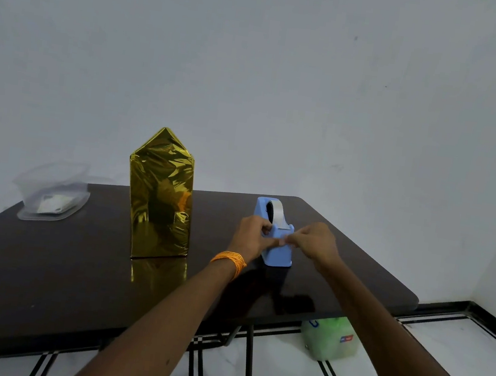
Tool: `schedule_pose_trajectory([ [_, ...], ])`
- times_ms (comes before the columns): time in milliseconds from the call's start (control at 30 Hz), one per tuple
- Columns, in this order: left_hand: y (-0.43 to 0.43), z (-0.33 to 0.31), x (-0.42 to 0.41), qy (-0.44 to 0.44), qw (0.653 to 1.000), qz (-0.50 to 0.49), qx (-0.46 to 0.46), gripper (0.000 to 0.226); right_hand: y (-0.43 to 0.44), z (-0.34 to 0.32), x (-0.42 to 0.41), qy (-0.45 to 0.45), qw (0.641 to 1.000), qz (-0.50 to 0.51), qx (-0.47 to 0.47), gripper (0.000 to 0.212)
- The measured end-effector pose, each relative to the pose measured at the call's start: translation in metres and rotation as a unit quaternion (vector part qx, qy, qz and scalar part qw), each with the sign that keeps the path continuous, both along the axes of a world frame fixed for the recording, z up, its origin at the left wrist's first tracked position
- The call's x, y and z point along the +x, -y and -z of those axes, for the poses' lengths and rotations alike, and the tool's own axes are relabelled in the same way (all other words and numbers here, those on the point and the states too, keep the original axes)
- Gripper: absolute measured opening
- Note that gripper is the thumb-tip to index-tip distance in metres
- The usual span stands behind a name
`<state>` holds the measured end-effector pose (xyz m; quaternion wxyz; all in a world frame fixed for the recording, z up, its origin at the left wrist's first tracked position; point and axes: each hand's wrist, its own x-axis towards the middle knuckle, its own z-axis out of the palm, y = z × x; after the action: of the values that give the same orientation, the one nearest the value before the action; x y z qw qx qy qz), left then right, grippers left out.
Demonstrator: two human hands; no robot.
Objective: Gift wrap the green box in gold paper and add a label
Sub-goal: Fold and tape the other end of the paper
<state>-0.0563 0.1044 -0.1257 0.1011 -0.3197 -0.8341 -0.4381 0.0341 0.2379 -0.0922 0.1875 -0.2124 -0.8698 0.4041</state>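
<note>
Box: the box (163,177) is stood upright on the table (41,281), left of the dispenser (277,255) and well apart from it.
Done: its sides are seen fully covered in gold paper (161,224); no green is shown.
Open end: the top flap is left standing up as a point, not folded down; no tape is made out on it.
Left to do: the top is judged yet to be folded and taped, and a label is yet to be added; none is seen on the box.
Pouch: a clear pouch (52,195) with pale slips inside is laid at the table's far left; whether these are labels cannot be told.
Left hand: the left hand (252,235) is curled on the dispenser's front, which is gripped near the cutter.
Right hand: the right hand (315,243) is closed to a narrow pinch just by the cutter; the end of the tape (272,212) is judged to be held, though the strip itself is too thin to be seen.
Stage: a piece of tape is judged to be drawn for the top flap.
</note>
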Motion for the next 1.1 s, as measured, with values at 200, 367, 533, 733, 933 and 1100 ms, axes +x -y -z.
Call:
schedule_pose_trajectory([
  [200, 0.009, -0.006, 0.005, -0.032, 0.995, 0.006, -0.097, 0.048, -0.007, -0.004, 0.019, -0.010, 0.994, 0.022, 0.104, 0.030],
  [367, 0.053, -0.038, 0.005, -0.114, 0.990, -0.053, -0.067, 0.042, 0.022, -0.037, 0.019, -0.109, 0.991, -0.047, 0.064, 0.018],
  [533, 0.110, -0.105, 0.010, -0.175, 0.979, -0.099, 0.043, 0.027, 0.073, -0.065, -0.005, -0.180, 0.976, -0.119, 0.023, 0.006],
  [733, 0.164, -0.161, 0.014, -0.238, 0.949, -0.157, 0.132, 0.015, 0.122, -0.091, -0.043, -0.255, 0.951, -0.175, 0.026, 0.018],
  [933, 0.224, -0.152, -0.008, -0.118, 0.960, -0.193, 0.165, 0.018, 0.157, -0.118, -0.063, -0.272, 0.917, -0.291, 0.003, 0.039],
  [1100, 0.239, -0.119, -0.019, 0.007, 0.978, -0.121, 0.170, 0.034, 0.179, -0.128, -0.085, -0.282, 0.896, -0.343, -0.019, 0.047],
])
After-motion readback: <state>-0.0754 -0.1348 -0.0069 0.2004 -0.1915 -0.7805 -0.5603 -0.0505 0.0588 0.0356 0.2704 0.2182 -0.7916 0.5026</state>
